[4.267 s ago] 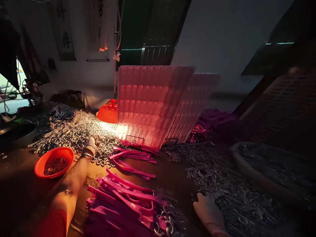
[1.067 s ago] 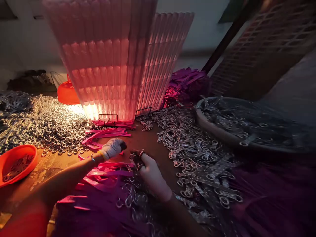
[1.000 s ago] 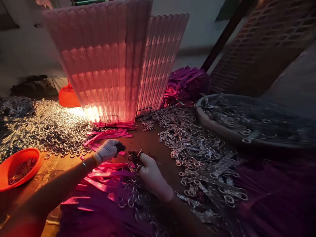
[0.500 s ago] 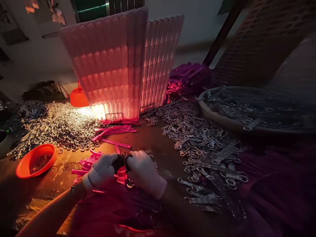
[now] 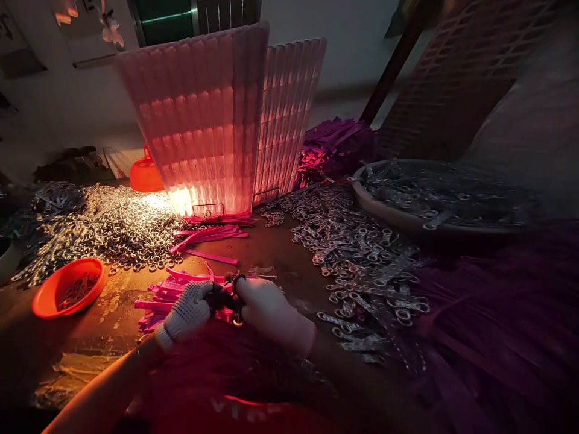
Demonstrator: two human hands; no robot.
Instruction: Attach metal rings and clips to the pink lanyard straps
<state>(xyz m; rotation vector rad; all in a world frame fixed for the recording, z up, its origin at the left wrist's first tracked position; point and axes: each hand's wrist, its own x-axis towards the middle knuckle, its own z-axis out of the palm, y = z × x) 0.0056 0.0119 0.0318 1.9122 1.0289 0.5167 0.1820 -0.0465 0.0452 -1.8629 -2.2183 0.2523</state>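
My left hand (image 5: pixel 187 310), in a dotted pale glove with dark fingertips, is closed in front of me. A narrow pink strip (image 5: pixel 210 271) sticks up from its fingers. My right hand (image 5: pixel 274 313), in a plain pale glove, is closed right beside it, fingertips nearly meeting the left ones. Something dark lies between the hands, too shadowed to name. Just below them shows a small metal ring (image 5: pixel 237 323). Under and behind my left hand is a pile of pink strips (image 5: pixel 156 305). A thin pin-like piece (image 5: pixel 268 276) shows beyond my right hand.
Metal ring-ended pieces lie heaped at left (image 5: pixel 122 232) and right (image 5: pixel 357 259). An orange bowl (image 5: pixel 45 299) holds small parts. A red lamp (image 5: pixel 145 175) glows beside upright ribbed plastic trays (image 5: pixel 199 120). A wide basin (image 5: pixel 368 202) of metal pieces stands right, near purple strips (image 5: pixel 488 307).
The view has shifted slightly. My hands stay close together; the right wrist has moved a little to the right, and the pink strip's end leans more to the left.
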